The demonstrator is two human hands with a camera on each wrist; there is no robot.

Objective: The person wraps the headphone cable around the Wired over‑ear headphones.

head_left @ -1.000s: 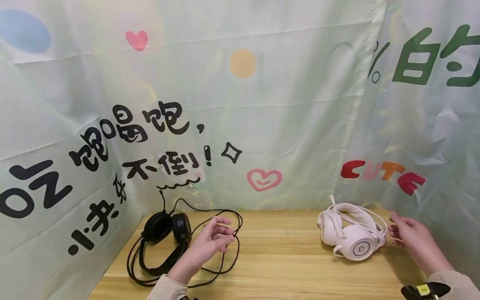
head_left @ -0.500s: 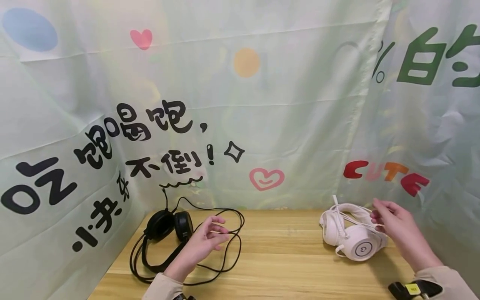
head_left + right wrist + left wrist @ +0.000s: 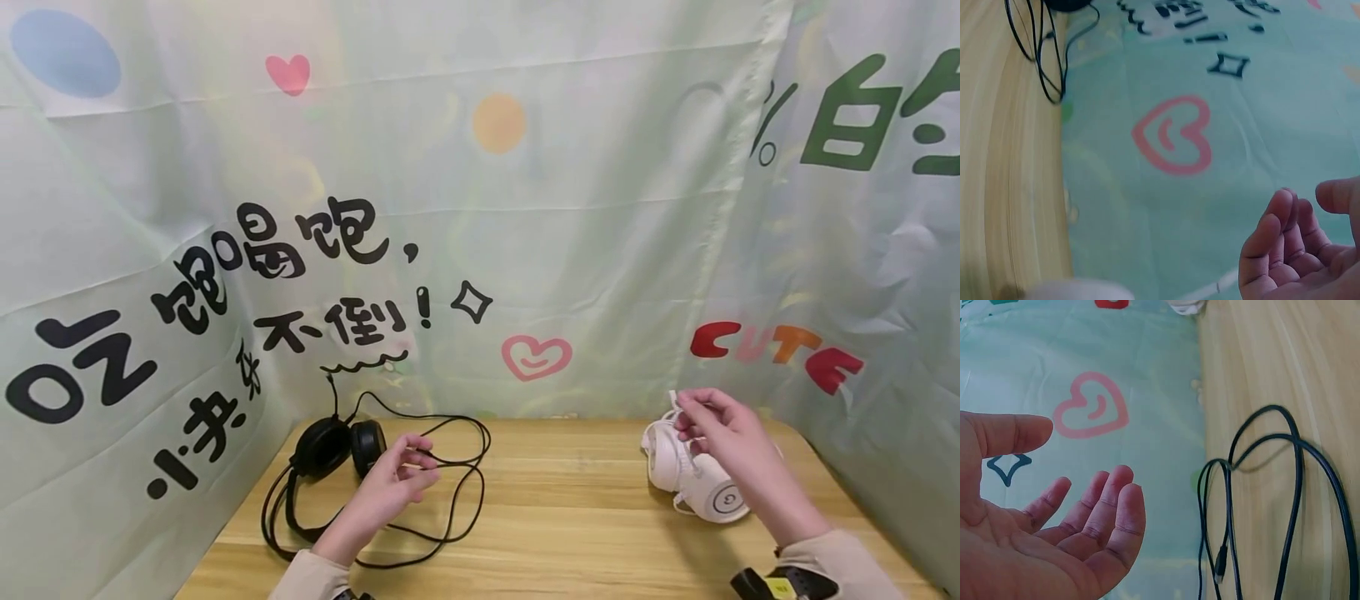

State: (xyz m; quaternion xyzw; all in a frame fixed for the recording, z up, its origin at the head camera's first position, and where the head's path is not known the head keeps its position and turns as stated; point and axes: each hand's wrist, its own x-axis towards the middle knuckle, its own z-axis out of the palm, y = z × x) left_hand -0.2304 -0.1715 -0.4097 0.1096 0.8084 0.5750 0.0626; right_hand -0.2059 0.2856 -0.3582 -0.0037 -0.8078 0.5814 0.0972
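Note:
White headphones point(image 3: 663, 458) lie on the wooden tabletop point(image 3: 570, 517) at the right, partly covered by my right hand point(image 3: 720, 429). That hand hovers over them with fingers loosely bent, close to the tip of their white boom. In the right wrist view a gap shows between thumb and fingers point(image 3: 1266, 240), with nothing held. On the left lie black headphones point(image 3: 322, 450) with a looped black cable point(image 3: 450, 542). In front of their ear cup is my left hand point(image 3: 390, 479), its fingers relaxed and spread from the thumb, holding nothing.
A pale green printed cloth point(image 3: 585, 250) hangs behind the tabletop and along both sides. Black cable loops point(image 3: 1285, 487) spread across the wood right of the black headphones. My right wrist wears a black strap point(image 3: 802, 583) with a yellow label.
My right hand has moved left, from beside the white headphones to over them. My left hand has drifted slightly left and stays relaxed. Both headphones rest where they were; the view shifts a little.

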